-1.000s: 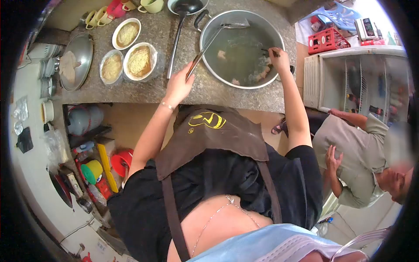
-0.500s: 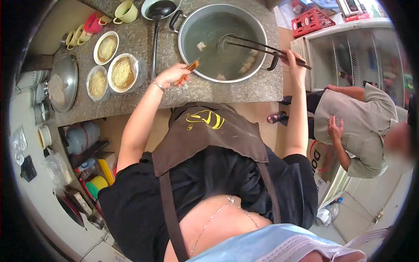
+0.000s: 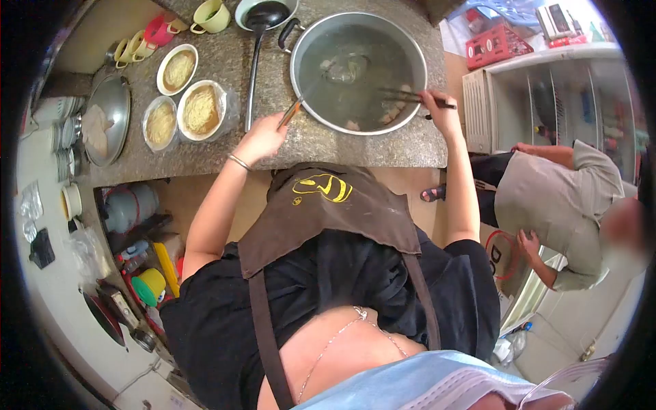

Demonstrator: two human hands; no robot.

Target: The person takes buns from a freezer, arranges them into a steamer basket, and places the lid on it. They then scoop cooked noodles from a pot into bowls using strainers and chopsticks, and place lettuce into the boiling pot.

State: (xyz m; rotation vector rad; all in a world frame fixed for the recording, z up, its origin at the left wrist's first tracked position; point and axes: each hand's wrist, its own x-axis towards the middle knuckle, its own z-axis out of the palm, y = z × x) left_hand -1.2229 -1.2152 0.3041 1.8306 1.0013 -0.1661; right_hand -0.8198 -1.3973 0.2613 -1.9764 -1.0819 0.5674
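Observation:
My left hand is closed round a wooden-handled tool at the near left rim of a large metal pot. The tool's thin metal part slants toward the water; its far end cannot be made out. At the pot's right rim, my right hand grips dark chopsticks, smeared by motion, their tips over the broth. Pale pieces of food sit in the cloudy liquid, mostly toward the right and near side. A clear, rounded shape shows near the middle.
Left of the pot lie a black ladle in a bowl and several bowls of noodles. Coloured cups and a metal lid are farther left. Another person stands at right by an open fridge.
The chopsticks have shifted from the pot's middle toward its right side. My left hand has dropped slightly, tilting the tool more steeply. The other person has lowered a hand.

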